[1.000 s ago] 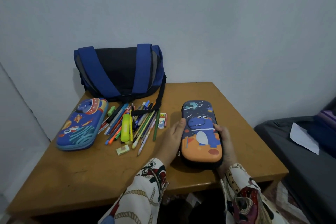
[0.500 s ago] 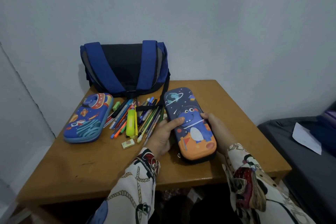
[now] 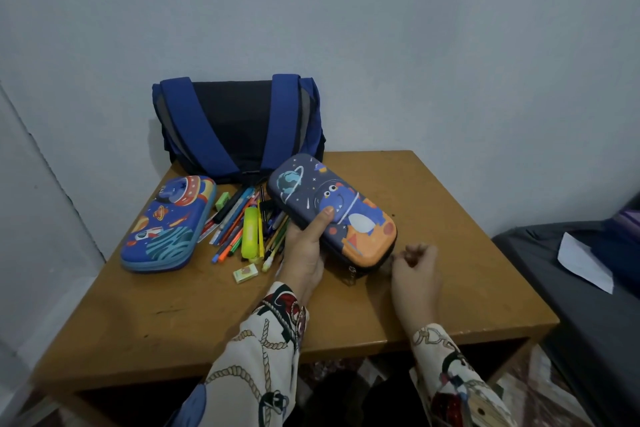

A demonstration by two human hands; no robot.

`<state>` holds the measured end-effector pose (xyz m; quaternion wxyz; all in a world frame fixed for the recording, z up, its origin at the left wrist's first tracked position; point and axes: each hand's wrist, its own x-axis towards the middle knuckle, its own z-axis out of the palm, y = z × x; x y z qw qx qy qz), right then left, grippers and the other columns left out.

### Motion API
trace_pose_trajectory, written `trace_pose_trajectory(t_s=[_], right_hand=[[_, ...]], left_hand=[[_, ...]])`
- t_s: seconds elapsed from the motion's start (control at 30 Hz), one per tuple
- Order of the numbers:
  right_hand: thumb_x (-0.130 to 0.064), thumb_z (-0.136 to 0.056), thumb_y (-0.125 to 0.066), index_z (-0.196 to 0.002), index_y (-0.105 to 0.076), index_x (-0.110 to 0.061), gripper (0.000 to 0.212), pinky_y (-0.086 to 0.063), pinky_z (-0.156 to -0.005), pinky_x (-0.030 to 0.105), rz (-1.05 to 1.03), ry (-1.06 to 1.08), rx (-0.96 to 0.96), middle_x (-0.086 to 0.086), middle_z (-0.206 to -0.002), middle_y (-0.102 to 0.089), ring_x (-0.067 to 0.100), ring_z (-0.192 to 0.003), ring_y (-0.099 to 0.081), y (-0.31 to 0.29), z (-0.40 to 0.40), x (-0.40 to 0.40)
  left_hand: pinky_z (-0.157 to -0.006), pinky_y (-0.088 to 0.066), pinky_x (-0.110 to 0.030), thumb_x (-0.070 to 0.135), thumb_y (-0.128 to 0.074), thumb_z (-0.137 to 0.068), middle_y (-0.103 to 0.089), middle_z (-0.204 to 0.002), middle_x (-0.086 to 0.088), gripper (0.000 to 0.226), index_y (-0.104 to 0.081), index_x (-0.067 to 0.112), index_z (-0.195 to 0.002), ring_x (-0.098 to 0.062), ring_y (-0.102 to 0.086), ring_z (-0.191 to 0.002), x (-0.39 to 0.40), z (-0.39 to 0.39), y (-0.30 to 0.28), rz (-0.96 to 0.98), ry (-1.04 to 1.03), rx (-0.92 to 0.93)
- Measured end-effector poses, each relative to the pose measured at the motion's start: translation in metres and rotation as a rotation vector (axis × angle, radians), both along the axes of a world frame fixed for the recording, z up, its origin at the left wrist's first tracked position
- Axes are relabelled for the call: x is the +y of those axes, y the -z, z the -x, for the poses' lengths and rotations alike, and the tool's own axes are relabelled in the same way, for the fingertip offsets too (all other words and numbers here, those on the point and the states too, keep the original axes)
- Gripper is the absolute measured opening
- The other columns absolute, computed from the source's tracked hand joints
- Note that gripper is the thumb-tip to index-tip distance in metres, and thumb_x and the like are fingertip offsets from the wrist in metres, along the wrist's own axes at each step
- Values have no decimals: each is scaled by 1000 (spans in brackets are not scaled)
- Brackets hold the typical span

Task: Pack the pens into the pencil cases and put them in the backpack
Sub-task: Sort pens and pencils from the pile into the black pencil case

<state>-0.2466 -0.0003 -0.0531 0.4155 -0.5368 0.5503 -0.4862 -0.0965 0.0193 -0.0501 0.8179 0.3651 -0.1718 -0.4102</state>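
My left hand grips the dinosaur pencil case from its left side, thumb on the lid, and holds it tilted above the wooden table. My right hand sits at the case's near right corner with its fingers curled, by the zipper; whether it pinches the zipper pull I cannot tell. A pile of pens and a yellow highlighter lies left of the case. The rocket pencil case lies shut at the far left. The blue backpack leans against the wall at the back.
A small eraser lies near the pens' front ends and a green one by the rocket case. Right of the table stands dark furniture with a white paper on it. Walls close in behind and on the left.
The dinosaur case has swung further left and lifted, now angled over the pens. My right hand has come off its right side and curled at the near corner.
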Motion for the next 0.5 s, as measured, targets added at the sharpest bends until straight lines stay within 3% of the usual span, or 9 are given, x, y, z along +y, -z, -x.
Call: trace_pose_trajectory(t_s=[0.1,0.17,0.23,0.3,0.37,0.5], right_hand=[[-5,-89,-52,-75,-53,-12,16,-40,-67,37,29,-111,214,8,-74,-60,33,-77,-54,-1,0,7],[-13,-87,-58,-66,-57,-15,21,-43,-64,36,112,-218,331,5,-65,-61,28,-70,-57,-1,-2,11],[-33,-84,-63,-66,-67,-19,23,-47,-63,34,248,-314,443,-2,-64,-65,20,-67,-61,1,-4,16],[-56,-80,-59,-73,-76,-20,41,-50,-65,33,416,-347,626,-6,-69,-70,15,-70,-63,6,-6,15],[-68,-78,-51,-73,-79,-22,54,-50,-63,33,556,-316,736,-6,-69,-72,17,-69,-63,12,-8,11],[-59,-82,-45,-69,-78,-22,51,-49,-56,33,652,-303,737,-5,-62,-70,19,-60,-63,15,-6,7]], left_hand=[[-82,-56,-34,6,-72,-81,-67,-120,-11,55,-50,8,-132,-22,-66,-106,0,-1,-1,5,-52,-29],[-83,-55,-34,5,-69,-84,-67,-120,-9,53,-49,10,-133,-21,-66,-106,-1,-2,0,5,-87,-34],[-90,-54,-39,7,-70,-82,-65,-122,-10,58,-46,9,-135,-25,-64,-111,-2,-4,1,-3,-113,-26],[-97,-51,-44,9,-72,-81,-65,-124,-11,62,-43,10,-137,-25,-63,-112,-3,-5,3,-10,-123,-19],[-98,-50,-45,9,-71,-83,-65,-123,-10,61,-43,12,-137,-24,-64,-111,-3,-5,3,-16,-124,-30],[-90,-54,-40,10,-70,-85,-67,-119,-7,54,-45,16,-133,-20,-67,-106,-1,-3,3,-23,-108,-78]])
